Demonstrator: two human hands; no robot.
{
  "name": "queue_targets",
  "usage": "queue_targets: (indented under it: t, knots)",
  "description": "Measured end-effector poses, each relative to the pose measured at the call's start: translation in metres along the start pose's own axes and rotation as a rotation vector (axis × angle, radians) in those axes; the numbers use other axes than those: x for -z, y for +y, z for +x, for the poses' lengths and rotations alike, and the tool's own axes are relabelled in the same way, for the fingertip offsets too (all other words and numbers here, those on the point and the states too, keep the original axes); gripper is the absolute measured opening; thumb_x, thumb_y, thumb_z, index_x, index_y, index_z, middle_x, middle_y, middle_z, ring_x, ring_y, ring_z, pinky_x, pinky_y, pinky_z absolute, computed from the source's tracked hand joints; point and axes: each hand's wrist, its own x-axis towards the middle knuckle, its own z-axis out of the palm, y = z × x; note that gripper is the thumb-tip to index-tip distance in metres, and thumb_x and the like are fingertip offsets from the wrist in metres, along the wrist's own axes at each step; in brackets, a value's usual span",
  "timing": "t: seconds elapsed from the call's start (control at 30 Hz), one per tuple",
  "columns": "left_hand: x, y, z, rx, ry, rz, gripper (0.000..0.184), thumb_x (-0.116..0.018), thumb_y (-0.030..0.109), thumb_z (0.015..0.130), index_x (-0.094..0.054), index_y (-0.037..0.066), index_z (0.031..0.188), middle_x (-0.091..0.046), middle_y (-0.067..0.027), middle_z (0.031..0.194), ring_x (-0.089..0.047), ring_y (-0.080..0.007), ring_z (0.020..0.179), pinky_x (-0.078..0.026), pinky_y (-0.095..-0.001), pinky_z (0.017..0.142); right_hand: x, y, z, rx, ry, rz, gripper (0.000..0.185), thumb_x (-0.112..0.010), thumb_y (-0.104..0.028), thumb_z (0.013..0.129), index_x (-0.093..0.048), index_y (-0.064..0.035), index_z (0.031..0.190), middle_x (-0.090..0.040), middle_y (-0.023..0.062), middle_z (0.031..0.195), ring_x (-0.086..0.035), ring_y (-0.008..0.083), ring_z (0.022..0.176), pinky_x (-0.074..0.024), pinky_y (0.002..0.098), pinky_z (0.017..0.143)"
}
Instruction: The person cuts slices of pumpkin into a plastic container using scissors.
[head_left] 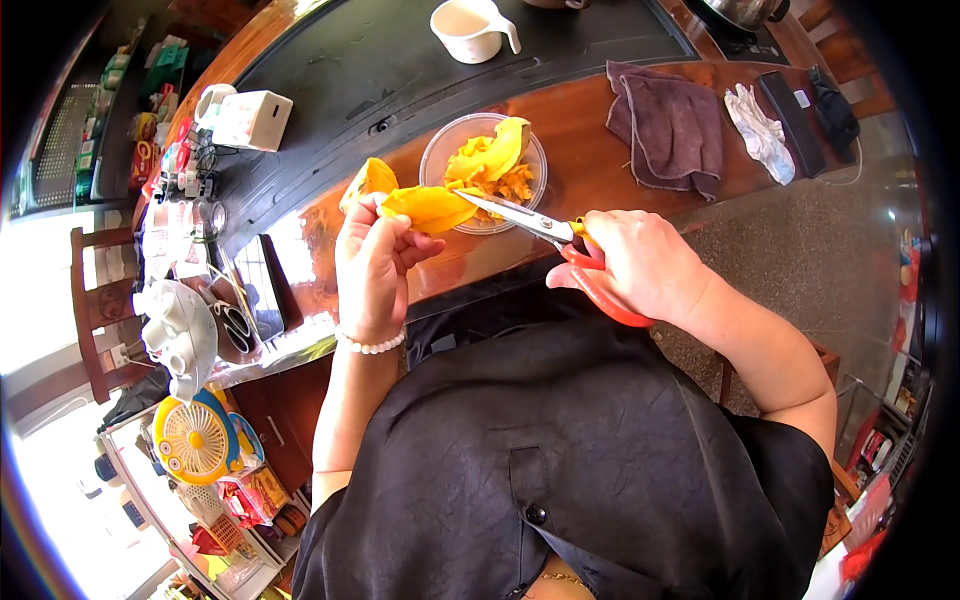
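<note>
My left hand (375,260), with a beaded bracelet at its wrist, pinches a yellow-orange slice (428,208) that looks like dried mango. In my right hand (645,262) is a pair of scissors (530,218) with red handles. Their blade tips reach the right end of the slice; whether they touch it I cannot tell. Just behind the slice stands a round clear plastic bowl (428,165), holding small cut orange pieces (512,186) and a larger slice (495,152) on top. Another yellow-orange piece (372,178) shows behind my left fingers, partly hidden.
A white cup with a handle (470,32) stands on the dark tray (350,60) at the back. To the right lie a brown cloth (668,130), a crumpled white cloth (758,135) and a black oblong object (792,122). A white box (254,120) sits left.
</note>
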Motion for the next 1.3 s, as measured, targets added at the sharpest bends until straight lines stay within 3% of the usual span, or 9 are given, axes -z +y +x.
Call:
queue_targets:
  t: [0.07, 0.4, 0.47, 0.67, 0.73, 0.87, 1.03, 1.17, 1.3]
  knots:
    - [0.000, 0.000, 0.000, -0.003, -0.001, -0.002, 0.020, -0.050, 0.002, 0.090, -0.052, 0.001, 0.110, -0.062, -0.0072, 0.091, -0.064, -0.0117, 0.067, -0.061, -0.0322, 0.070, 0.001, 0.000, -0.002, 0.032, 0.049, 0.017, 0.058, -0.071, -0.059, 0.078, -0.056, -0.0028, 0.081, -0.060, 0.0153, 0.074, -0.063, 0.0353, 0.071, -0.0495, 0.0420, 0.065]
    - [-0.012, 0.002, -0.010, -0.104, -0.070, 0.089, 0.022, -0.052, 0.001, 0.090, -0.048, 0.003, 0.111, -0.061, -0.0083, 0.096, -0.065, -0.0136, 0.069, -0.057, -0.0262, 0.071, 0.007, -0.009, 0.001, 0.055, 0.091, 0.001, 0.058, -0.070, -0.060, 0.078, -0.055, -0.0035, 0.083, -0.060, 0.0147, 0.076, -0.063, 0.0351, 0.073, -0.0493, 0.0417, 0.065]
    - [-0.011, 0.002, -0.010, -0.101, -0.060, 0.074, 0.022, -0.052, 0.001, 0.090, -0.047, 0.004, 0.111, -0.061, -0.0085, 0.096, -0.065, -0.0138, 0.069, -0.057, -0.0261, 0.071, 0.010, -0.010, 0.004, -0.019, -0.047, 0.020, 0.068, -0.063, -0.068, 0.079, -0.059, 0.0003, 0.084, -0.065, 0.0166, 0.078, -0.067, 0.0343, 0.080, -0.0535, 0.0422, 0.071]
    - [-0.003, -0.001, -0.005, -0.119, -0.053, 0.041, 0.021, -0.051, 0.000, 0.091, -0.048, 0.005, 0.112, -0.060, -0.0087, 0.098, -0.065, -0.0136, 0.072, -0.058, -0.0302, 0.073, 0.016, -0.007, 0.003, -0.105, -0.097, 0.152, 0.068, -0.064, -0.068, 0.079, -0.059, -0.0004, 0.084, -0.065, 0.0185, 0.079, -0.066, 0.0348, 0.081, -0.0509, 0.0427, 0.072]
    - [0.003, 0.000, -0.003, -0.164, -0.094, 0.021, 0.023, -0.051, 0.003, 0.092, -0.048, 0.005, 0.115, -0.061, -0.0097, 0.103, -0.066, -0.0165, 0.081, -0.058, -0.0360, 0.081, 0.018, -0.005, 0.002, -0.119, -0.131, 0.186, 0.068, -0.064, -0.068, 0.079, -0.058, -0.0003, 0.085, -0.065, 0.0192, 0.081, -0.066, 0.0356, 0.081, -0.0502, 0.0430, 0.072]
    - [-0.004, 0.000, -0.004, -0.211, -0.076, -0.013, 0.021, -0.050, -0.002, 0.092, -0.046, 0.006, 0.112, -0.059, -0.0081, 0.105, -0.065, -0.0156, 0.080, -0.058, -0.0334, 0.078, 0.016, -0.001, 0.002, -0.185, -0.284, 0.389, 0.069, -0.063, -0.068, 0.081, -0.055, 0.0001, 0.085, -0.064, 0.0202, 0.085, -0.065, 0.0334, 0.082, -0.0486, 0.0402, 0.073]
    - [-0.012, -0.002, -0.010, -0.385, -0.136, 0.160, 0.024, -0.053, -0.007, 0.091, -0.044, 0.007, 0.109, -0.054, -0.0078, 0.107, -0.060, -0.0135, 0.094, -0.057, -0.0307, 0.081, -0.002, 0.007, 0.005, -0.185, -0.421, 0.658, 0.074, -0.055, -0.071, 0.086, -0.056, 0.0029, 0.088, -0.064, 0.0214, 0.089, -0.064, 0.0281, 0.085, -0.0474, 0.0360, 0.076]
    - [-0.006, -0.004, -0.009, -0.401, -0.140, 0.199, 0.021, -0.054, 0.000, 0.093, -0.047, 0.006, 0.112, -0.056, -0.0103, 0.112, -0.065, -0.0191, 0.093, -0.058, -0.0338, 0.082, 0.010, -0.002, 0.007, -0.204, -0.423, 0.591, 0.073, -0.055, -0.070, 0.086, -0.056, 0.0024, 0.088, -0.064, 0.0216, 0.090, -0.064, 0.0299, 0.087, -0.0477, 0.0362, 0.076]
    - [-0.002, -0.005, -0.009, -0.381, -0.206, 0.159, 0.022, -0.057, 0.003, 0.093, -0.048, 0.006, 0.113, -0.056, -0.0101, 0.112, -0.065, -0.0184, 0.093, -0.058, -0.0340, 0.082, 0.013, -0.004, 0.008, -0.200, -0.398, 0.505, 0.073, -0.060, -0.070, 0.083, -0.055, 0.0019, 0.090, -0.063, 0.0219, 0.091, -0.064, 0.0328, 0.090, -0.0481, 0.0382, 0.078]
